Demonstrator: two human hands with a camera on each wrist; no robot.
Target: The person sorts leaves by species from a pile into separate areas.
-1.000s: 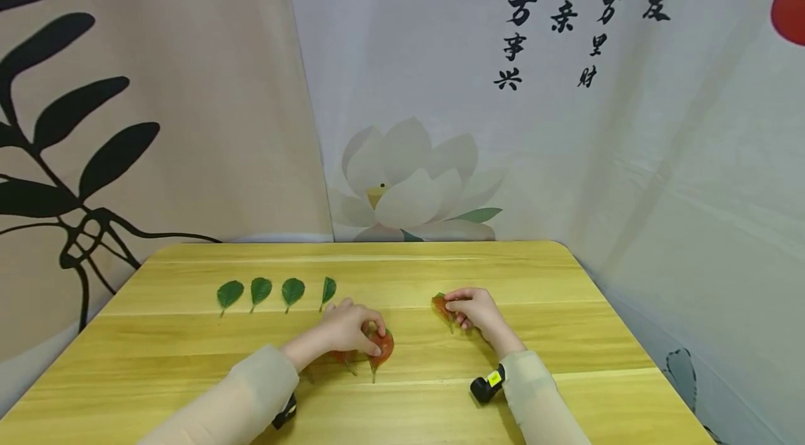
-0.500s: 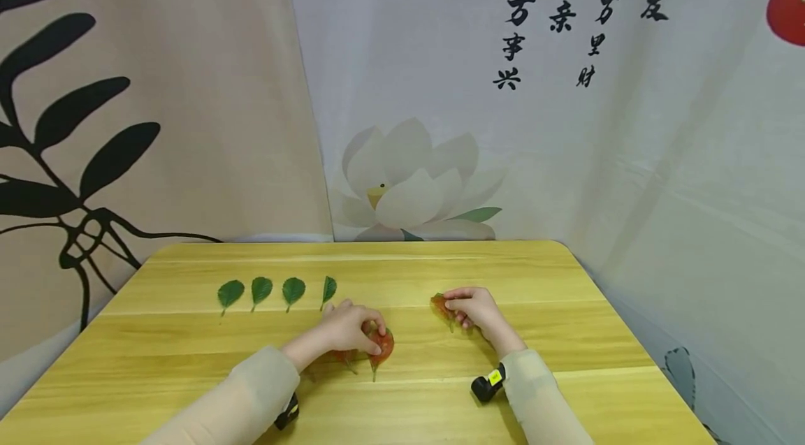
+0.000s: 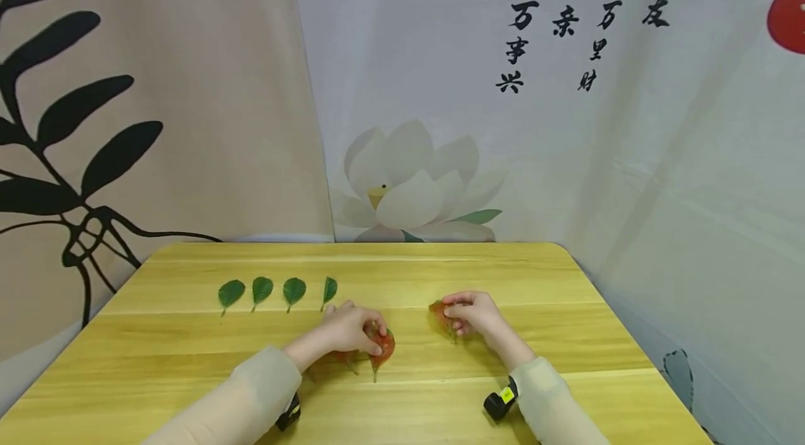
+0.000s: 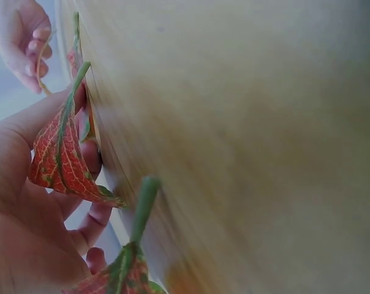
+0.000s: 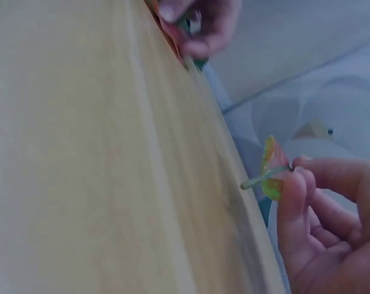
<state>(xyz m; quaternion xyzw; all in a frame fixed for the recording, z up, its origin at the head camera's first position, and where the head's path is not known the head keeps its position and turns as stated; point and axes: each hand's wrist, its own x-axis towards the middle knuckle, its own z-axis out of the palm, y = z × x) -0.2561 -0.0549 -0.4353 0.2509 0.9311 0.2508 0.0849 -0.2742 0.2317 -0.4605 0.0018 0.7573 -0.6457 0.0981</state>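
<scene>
My left hand (image 3: 349, 328) is at the middle of the table, thumb and index finger pinching a red leaf (image 3: 383, 347) at the tabletop. A second red leaf (image 3: 348, 359) lies partly hidden under this hand. The left wrist view shows a veined red leaf (image 4: 59, 153) with a green stem in front of the palm and another red leaf (image 4: 120, 269) at the bottom edge. To the right, my right hand (image 3: 480, 314) pinches an orange-red leaf (image 3: 442, 319) between thumb and index finger. In the right wrist view this leaf (image 5: 274, 165) has yellow-green edges, its stem pointing left.
Several green leaves (image 3: 262, 289) lie in a row at the back left of the wooden table (image 3: 390, 417). Behind the far edge hangs a printed cloth (image 3: 409, 47) with a lotus, plant shapes and black characters. Each wrist carries a small black camera (image 3: 499, 401).
My right hand has shifted slightly, its wrist swinging right and toward me, and the leaf it holds has turned a little. The left hand stays in place.
</scene>
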